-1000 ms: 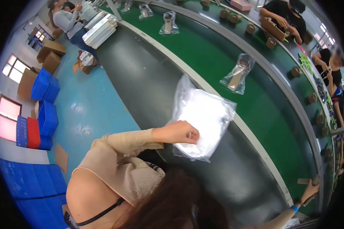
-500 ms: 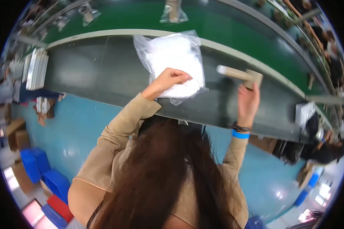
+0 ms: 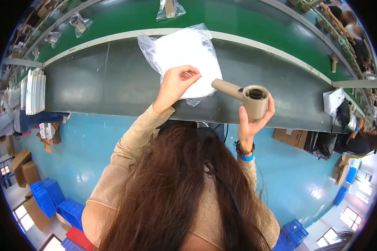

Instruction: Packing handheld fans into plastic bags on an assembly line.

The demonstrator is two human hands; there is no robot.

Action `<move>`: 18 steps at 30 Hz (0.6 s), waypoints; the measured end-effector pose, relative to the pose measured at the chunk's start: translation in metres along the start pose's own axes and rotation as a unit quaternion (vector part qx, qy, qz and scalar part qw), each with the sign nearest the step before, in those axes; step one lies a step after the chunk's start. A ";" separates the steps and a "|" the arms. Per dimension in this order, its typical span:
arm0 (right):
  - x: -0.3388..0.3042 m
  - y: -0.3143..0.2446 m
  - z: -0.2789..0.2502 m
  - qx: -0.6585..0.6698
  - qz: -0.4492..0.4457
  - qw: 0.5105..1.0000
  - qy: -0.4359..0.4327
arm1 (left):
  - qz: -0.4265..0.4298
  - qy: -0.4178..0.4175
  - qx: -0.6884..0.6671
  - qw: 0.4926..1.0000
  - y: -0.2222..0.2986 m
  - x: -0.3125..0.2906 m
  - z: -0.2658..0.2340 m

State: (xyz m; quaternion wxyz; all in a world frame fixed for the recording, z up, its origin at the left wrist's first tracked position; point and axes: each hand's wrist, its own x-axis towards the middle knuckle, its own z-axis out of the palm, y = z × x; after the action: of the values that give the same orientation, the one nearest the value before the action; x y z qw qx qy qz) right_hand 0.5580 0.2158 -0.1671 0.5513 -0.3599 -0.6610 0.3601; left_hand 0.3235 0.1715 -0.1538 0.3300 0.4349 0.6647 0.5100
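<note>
Fingers of your right hand (image 3: 251,126) grip the barrel of a tan hair dryer (image 3: 254,108), thumb on one side and the rest around the other; its open end faces up and its handle points left, the tip just beside a white plastic bag (image 3: 188,54). Your left hand (image 3: 175,85) is over that bag, fingers curled, thumb and forefinger close together; I cannot tell whether they pinch the film. For a sure hold, seat the barrel deep in your palm and guard the handle tip against snagging loose film. On the dark worktop (image 3: 293,96), room runs right of the dryer toward a white packet (image 3: 332,101), and left of the bag toward stacked white pieces (image 3: 35,92). Mind the near edge by your right hand and the pale rail (image 3: 238,39) along the far side, which the bag's top overlaps.
</note>
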 end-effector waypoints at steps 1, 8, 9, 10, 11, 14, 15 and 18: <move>-0.004 -0.004 0.002 0.000 0.000 1.000 0.000 | 0.002 0.002 0.006 1.000 0.002 0.000 0.001; -0.028 -0.006 0.027 -0.112 -0.123 0.986 -0.031 | -0.006 -0.017 -0.009 1.000 0.020 -0.004 0.001; -0.031 -0.002 0.026 -0.113 -0.119 0.986 -0.026 | -0.007 -0.022 -0.006 1.000 0.023 -0.005 0.001; -0.032 0.000 0.026 -0.092 -0.129 0.987 -0.017 | 0.000 -0.033 0.013 0.999 0.025 -0.006 -0.002; -0.033 0.000 0.027 -0.070 -0.138 0.988 -0.007 | 0.006 -0.043 0.032 0.999 0.026 -0.007 -0.004; -0.038 -0.015 0.032 0.066 -0.022 0.996 0.055 | 0.015 -0.032 0.031 0.999 0.026 -0.010 -0.003; -0.038 -0.018 0.034 0.157 0.055 0.982 0.094 | 0.014 -0.031 0.031 0.999 0.026 -0.010 -0.004; -0.031 -0.013 0.041 0.136 0.043 0.986 0.083 | 0.064 -0.034 0.059 0.996 0.024 -0.009 -0.001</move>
State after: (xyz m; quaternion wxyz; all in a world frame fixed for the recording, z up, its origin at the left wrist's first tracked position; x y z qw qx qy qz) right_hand 0.5202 0.1792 -0.1758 0.6324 -0.3382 -0.5418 0.4383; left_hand 0.3320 0.1652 -0.1300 0.2925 0.5126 0.6528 0.4750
